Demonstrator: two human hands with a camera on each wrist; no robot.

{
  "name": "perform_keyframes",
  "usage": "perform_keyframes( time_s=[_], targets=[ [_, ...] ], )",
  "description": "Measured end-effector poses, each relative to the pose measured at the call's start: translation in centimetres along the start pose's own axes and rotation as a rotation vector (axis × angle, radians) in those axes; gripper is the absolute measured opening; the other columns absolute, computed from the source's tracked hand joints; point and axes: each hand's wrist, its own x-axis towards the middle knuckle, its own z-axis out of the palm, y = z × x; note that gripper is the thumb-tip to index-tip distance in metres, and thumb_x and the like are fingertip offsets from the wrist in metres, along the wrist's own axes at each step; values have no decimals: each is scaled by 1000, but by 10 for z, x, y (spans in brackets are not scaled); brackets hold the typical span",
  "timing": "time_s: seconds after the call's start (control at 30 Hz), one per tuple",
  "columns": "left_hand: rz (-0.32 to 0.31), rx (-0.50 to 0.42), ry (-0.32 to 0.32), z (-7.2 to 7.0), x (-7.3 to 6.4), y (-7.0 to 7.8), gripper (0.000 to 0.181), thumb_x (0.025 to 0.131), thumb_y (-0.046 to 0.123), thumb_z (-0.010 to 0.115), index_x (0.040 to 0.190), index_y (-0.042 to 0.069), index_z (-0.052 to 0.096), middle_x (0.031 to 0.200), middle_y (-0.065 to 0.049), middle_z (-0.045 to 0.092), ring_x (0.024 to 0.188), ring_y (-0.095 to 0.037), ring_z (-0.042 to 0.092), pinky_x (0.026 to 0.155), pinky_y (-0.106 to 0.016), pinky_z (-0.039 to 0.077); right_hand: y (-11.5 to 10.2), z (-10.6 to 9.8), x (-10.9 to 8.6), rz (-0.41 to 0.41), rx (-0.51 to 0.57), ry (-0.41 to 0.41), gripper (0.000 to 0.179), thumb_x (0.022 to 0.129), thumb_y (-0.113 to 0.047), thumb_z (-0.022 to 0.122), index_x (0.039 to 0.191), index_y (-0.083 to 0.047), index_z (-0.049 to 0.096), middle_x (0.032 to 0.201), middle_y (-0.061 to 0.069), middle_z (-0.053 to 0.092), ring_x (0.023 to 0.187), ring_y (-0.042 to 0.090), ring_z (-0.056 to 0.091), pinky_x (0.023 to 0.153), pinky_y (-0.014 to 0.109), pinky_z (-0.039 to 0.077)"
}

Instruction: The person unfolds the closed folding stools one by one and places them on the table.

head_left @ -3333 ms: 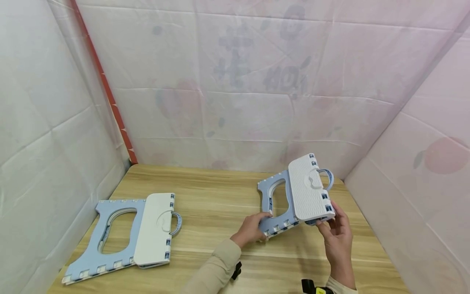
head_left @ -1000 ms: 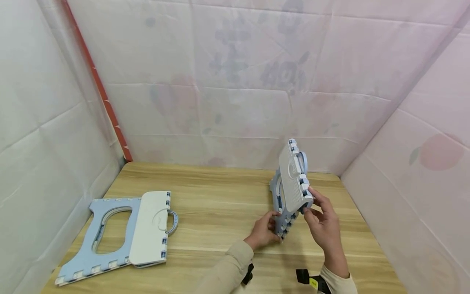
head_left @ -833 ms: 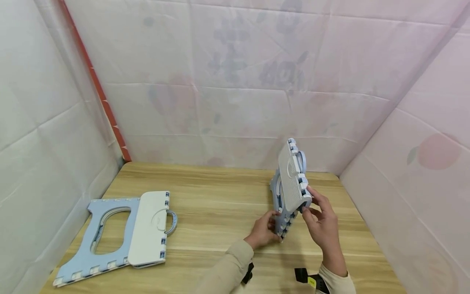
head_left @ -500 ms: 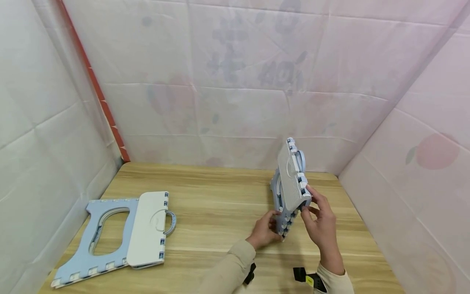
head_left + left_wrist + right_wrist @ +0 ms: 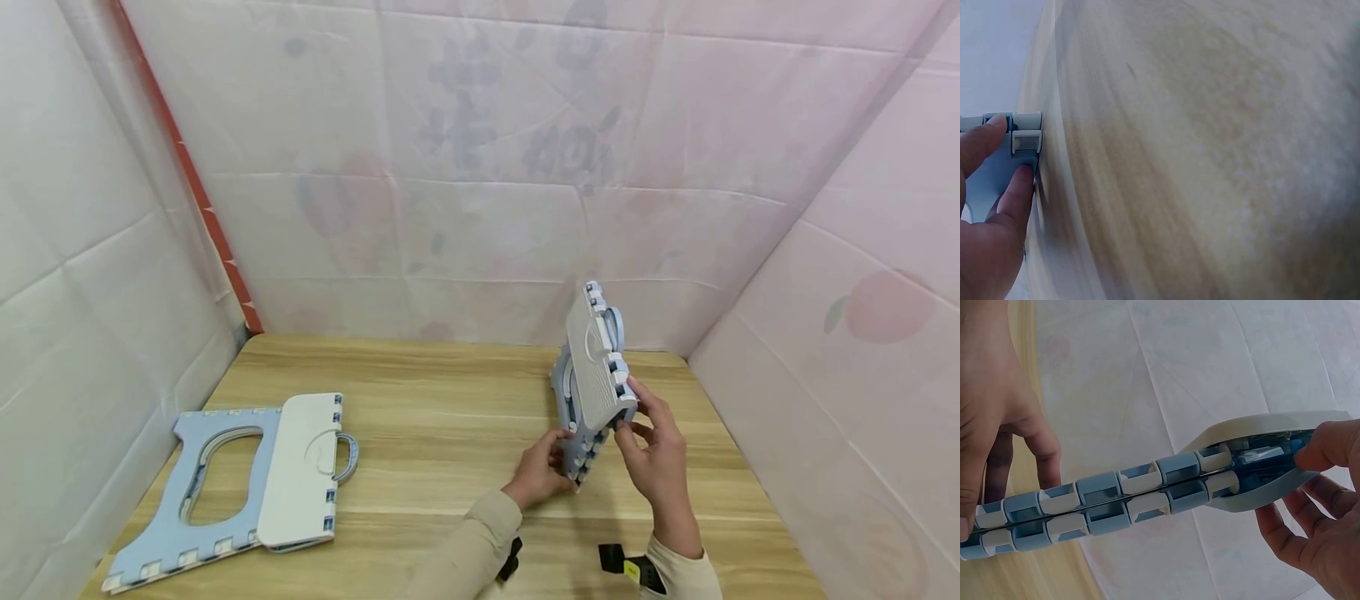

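Both hands hold a folded step stool, white on top with blue legs, tilted up over the right half of the table. Its hinged edge is turned toward me. My left hand grips the leg end low down, close to the tabletop; in the left wrist view thumb and finger lie on the hinge corner. Higher up, my right hand pinches the near corner of the white top. The right wrist view shows its thumb at the opening between the folded halves, with fingers underneath. A blue carry handle sticks out from the top edge.
Another folded step stool, also white and blue, lies flat on the left side of the wooden table. Pale printed sheeting walls the table at the back and both sides. A red strip runs down the back left corner.
Since the oldest frame, both hands have turned the held stool from face-up to nearly edge-on and moved its top leftward. Over the last second, the hands and stool have hardly moved.
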Motion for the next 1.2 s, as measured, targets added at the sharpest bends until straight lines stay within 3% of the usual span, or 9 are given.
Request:
perform_keyframes(
  time_s=[0.13, 0.23, 0.37, 0.5, 0.67, 0.83, 1.03, 1.2],
  targets=[
    [-4, 12, -14, 0, 1, -2, 79, 55, -8, 84, 122, 22, 52, 95, 1, 61, 81, -9, 58, 69, -23, 47, -1, 0, 0, 8, -9, 0, 59, 68, 31, 51, 124, 12, 48, 108, 31, 51, 97, 2, 48, 71, 8, 43],
    [-22, 29, -74, -5, -1, 0, 80, 58, -3, 86, 125, 23, 50, 102, -1, 60, 87, -12, 58, 72, -25, 48, -3, -1, -1, 9, -21, 5, 58, 68, 31, 52, 123, 13, 48, 108, 31, 51, 96, 2, 48, 70, 8, 43],
    [-14, 156, -135, -16, -5, 6, 85, 58, 11, 89, 131, 23, 47, 118, -7, 55, 98, -19, 56, 80, -28, 47, -5, -1, -1, -8, -31, 6, 59, 66, 32, 53, 123, 13, 49, 106, 31, 52, 95, 2, 48, 70, 7, 42],
    [49, 243, -97, -23, -7, 12, 86, 59, 20, 89, 135, 18, 47, 125, -8, 52, 105, -22, 53, 85, -29, 44, -6, -1, 1, -19, -33, -2, 60, 66, 32, 53, 123, 13, 48, 106, 32, 52, 95, 2, 48, 71, 7, 42],
    [142, 236, -37, -24, -7, 20, 77, 66, 18, 86, 133, 12, 49, 124, -4, 53, 108, -20, 52, 87, -28, 43, -7, -1, 2, -4, -45, -5, 60, 66, 32, 53, 123, 13, 48, 108, 32, 52, 95, 1, 48, 71, 7, 42],
    [238, 181, 0, -21, -7, 32, 71, 70, 14, 82, 133, 11, 48, 126, -3, 53, 113, -14, 50, 92, -34, 43, -8, -2, 2, -13, -46, -3, 61, 66, 33, 54, 123, 13, 48, 107, 32, 52, 96, 1, 48, 71, 7, 42],
    [250, 67, 26, -15, -5, 39, 69, 72, 11, 81, 132, 14, 47, 124, -1, 56, 113, -9, 50, 94, -38, 41, -7, -2, 2, -36, -46, 2, 61, 66, 33, 54, 123, 13, 48, 106, 32, 52, 96, 1, 48, 71, 7, 42],
    [216, 56, 41, -10, -2, 34, 58, 72, 10, 80, 123, 14, 52, 117, 2, 59, 106, -9, 54, 89, -34, 45, -6, -1, 1, -39, -43, 6, 61, 66, 32, 54, 123, 12, 49, 106, 32, 52, 96, 3, 49, 71, 8, 43]
  ],
)
